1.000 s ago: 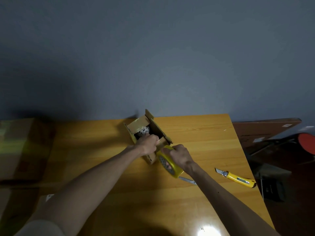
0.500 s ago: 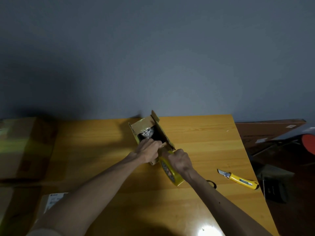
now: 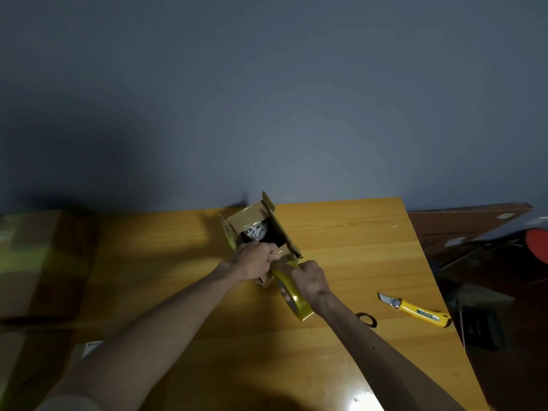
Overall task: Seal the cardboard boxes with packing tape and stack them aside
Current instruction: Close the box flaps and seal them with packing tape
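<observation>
Cardboard box [image 3: 248, 218] with corrugated flap edges beside round, glossy tape roll [image 3: 297, 301].

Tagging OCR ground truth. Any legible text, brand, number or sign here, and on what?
Nothing legible in this view.
tape roll: print on the inner core, blurred.
utility knife: dark mark on the yellow handle, too small.
white label at lower left: blurred.
white sticker on the brown board: too small.
cardboard box: no print visible.
</observation>
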